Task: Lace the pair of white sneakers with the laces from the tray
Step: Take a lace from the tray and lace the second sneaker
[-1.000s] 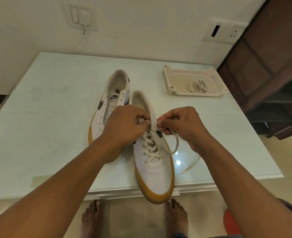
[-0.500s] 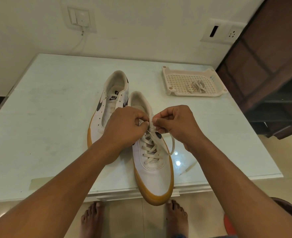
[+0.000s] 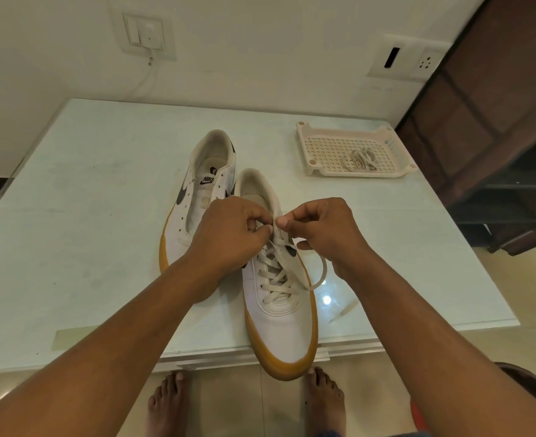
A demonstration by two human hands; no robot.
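Observation:
Two white sneakers with tan soles lie on the pale glass table [image 3: 71, 247]. The near sneaker [image 3: 287, 326] has a white lace [image 3: 276, 279] crossed through most of its eyelets, and its toe hangs over the table's front edge. My left hand [image 3: 229, 234] and my right hand [image 3: 320, 228] meet above its upper eyelets, each pinching the lace. A loose loop of lace trails down past my right wrist. The far sneaker [image 3: 197, 197] lies to the left with bare eyelets. A bundled second lace [image 3: 359, 159] lies in the white perforated tray [image 3: 320, 146].
The tray sits at the table's back right. A dark brown cabinet [image 3: 497, 137] stands right of the table. Wall switches and a hanging cable are behind it. My bare feet show on the floor below the front edge.
Both hands have shifted slightly up the near sneaker and closer together. The loose loop beside my right wrist has been drawn in.

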